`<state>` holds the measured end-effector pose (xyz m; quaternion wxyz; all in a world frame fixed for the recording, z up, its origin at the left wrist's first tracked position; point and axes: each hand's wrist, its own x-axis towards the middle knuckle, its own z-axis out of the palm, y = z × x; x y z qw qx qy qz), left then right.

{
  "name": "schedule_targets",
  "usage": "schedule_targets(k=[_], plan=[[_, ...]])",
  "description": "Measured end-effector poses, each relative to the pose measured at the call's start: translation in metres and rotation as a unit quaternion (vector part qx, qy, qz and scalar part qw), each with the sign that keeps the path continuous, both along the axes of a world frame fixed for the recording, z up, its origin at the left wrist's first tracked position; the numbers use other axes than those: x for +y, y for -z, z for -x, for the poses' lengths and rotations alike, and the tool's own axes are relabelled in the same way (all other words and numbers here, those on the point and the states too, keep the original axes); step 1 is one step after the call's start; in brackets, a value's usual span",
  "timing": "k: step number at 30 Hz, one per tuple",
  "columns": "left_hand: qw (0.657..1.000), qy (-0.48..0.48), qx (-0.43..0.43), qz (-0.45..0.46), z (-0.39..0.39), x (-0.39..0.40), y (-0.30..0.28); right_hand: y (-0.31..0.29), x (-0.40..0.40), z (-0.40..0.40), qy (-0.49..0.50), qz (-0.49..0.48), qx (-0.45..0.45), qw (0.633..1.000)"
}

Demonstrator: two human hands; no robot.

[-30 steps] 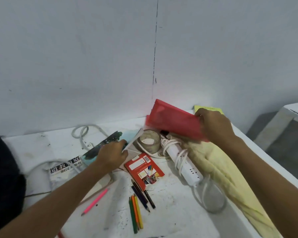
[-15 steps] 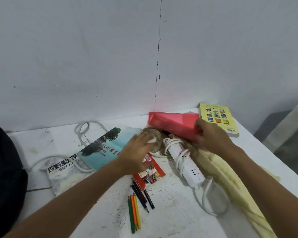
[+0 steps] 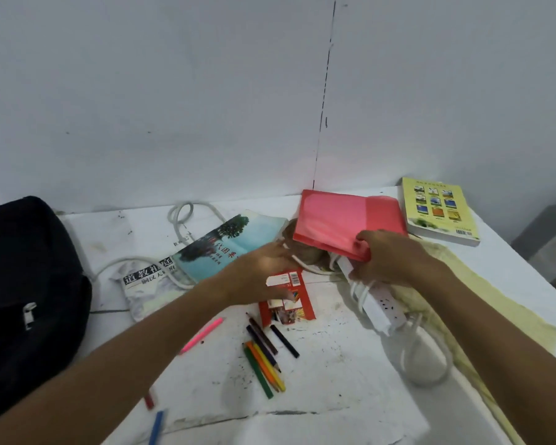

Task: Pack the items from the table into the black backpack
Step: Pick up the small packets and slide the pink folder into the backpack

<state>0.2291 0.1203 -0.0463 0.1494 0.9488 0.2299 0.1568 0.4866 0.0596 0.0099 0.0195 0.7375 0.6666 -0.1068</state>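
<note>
The right hand (image 3: 395, 258) pinches the red folder (image 3: 344, 223) at one o'clock, lifted for packing. The left hand (image 3: 260, 273), fingers loosely spread, reaches over the pencil box (image 3: 286, 303). The backpack (image 3: 26, 284) waits at nine o'clock.

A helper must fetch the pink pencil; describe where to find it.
Start at the black backpack on the table's left. Right of it, beside the left forearm, lies the pink pencil, alone. It is the only bright pink one; the others cluster right of it.
</note>
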Motion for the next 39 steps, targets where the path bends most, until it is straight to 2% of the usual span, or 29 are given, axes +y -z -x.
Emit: schedule_targets(k=[2, 4, 8, 13, 16, 20, 22, 24, 27, 30, 35, 39], plan=[[0.998, -0.056, -0.024, -0.014, 0.024, 0.002, -0.014, -0.016, 0.000, 0.016, -0.042, 0.038, 0.014, 0.998], [0.993, -0.107, -0.049, -0.033, 0.054, 0.008, -0.025, -0.034, 0.002, 0.038, -0.075, 0.035, 0.059, 0.995], [0.977, -0.188, -0.074, -0.074, 0.136, 0.007, -0.045, -0.055, 0.014, 0.105, -0.110, -0.064, 0.137, 0.982], [0.949, -0.303, -0.064, -0.059, 0.243, -0.023, -0.057, -0.052, 0.034, 0.210, -0.199, -0.078, 0.137, 0.967], [0.936, -0.341, -0.063, -0.057, 0.290, -0.045, -0.058, -0.044, 0.038, 0.269, -0.234, -0.070, 0.148, 0.958], [0.900, -0.424, -0.078, -0.066, 0.349, -0.079, -0.054, -0.032, 0.038, 0.355, -0.302, -0.060, 0.165, 0.937], [0.882, -0.460, -0.101, -0.028, 0.370, -0.090, -0.050, -0.023, 0.036, 0.392, -0.321, -0.055, 0.183, 0.928], [0.874, -0.475, -0.099, 0.022, 0.380, -0.096, -0.045, -0.009, 0.037, 0.418, -0.324, -0.055, 0.189, 0.925], [0.872, -0.473, -0.084, 0.097, 0.383, -0.098, -0.035, 0.016, 0.039, 0.447, -0.314, -0.070, 0.150, 0.935], [0.861, -0.475, -0.110, 0.145, 0.367, -0.091, -0.025, 0.032, 0.048, 0.457, -0.303, -0.087, 0.120, 0.942], [0.824, -0.542, -0.102, 0.132, 0.329, -0.071, -0.002, 0.045, 0.062, 0.444, -0.298, -0.063, 0.238, 0.922], [0.792, -0.593, -0.113, 0.099, 0.317, -0.064, 0.003, 0.047, 0.062, 0.438, -0.304, -0.066, 0.290, 0.905]])
